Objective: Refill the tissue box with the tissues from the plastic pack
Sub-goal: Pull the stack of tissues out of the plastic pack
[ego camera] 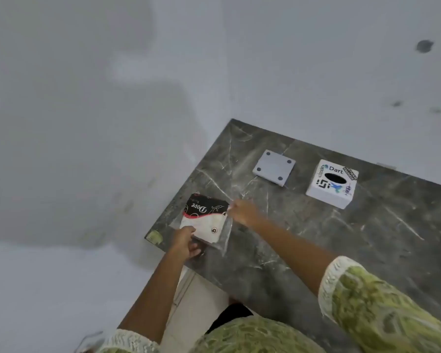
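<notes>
Short green patterned sleeves end in cream lace trim.

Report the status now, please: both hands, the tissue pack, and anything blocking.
Left hand gripping tissue pack near edge; right hand pinching its far corner. Pack still on table. Tissue box apart, slot empty. White base plate beside it; nothing blocking.

light: soft, even, dim-grey | shadow: broad on wall | blur: overall softness | edges: wide-angle bending
</notes>
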